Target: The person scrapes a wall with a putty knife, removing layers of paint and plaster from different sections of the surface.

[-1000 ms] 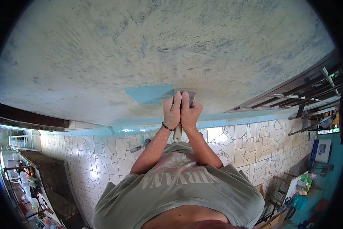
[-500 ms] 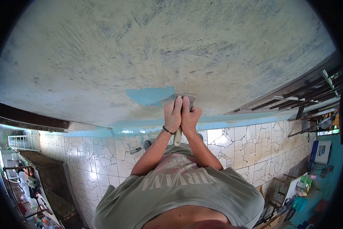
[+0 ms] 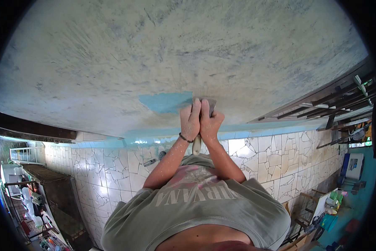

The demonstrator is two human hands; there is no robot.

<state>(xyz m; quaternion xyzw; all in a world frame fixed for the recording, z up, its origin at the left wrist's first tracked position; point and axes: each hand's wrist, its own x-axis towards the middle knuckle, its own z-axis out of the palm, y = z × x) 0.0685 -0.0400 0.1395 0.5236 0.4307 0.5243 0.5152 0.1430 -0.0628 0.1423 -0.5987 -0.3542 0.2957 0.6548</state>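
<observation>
Both of my hands are closed around one scraper (image 3: 197, 145), side by side, thumbs pointing up its blade. My left hand (image 3: 190, 122) wears a dark beaded bracelet at the wrist and carries pale specks of dust. My right hand (image 3: 210, 122) presses against it from the other side. The broad metal blade shows past the fingers, flat against the wall (image 3: 188, 54), and the pale handle sticks out below the wrists. Just left of the blade is a light blue patch (image 3: 165, 102), amid the wall's mottled, greyish coating.
Below the wall lies a floor (image 3: 108, 175) of broken white tile pieces. A window with dark slats (image 3: 322, 104) is on the right. A brown cabinet (image 3: 56, 196) stands at lower left, and a wooden ladder-like frame (image 3: 307, 209) at lower right.
Both hands and the scraper have shifted slightly upward along the wall and a touch to the right. The grip looks the same.
</observation>
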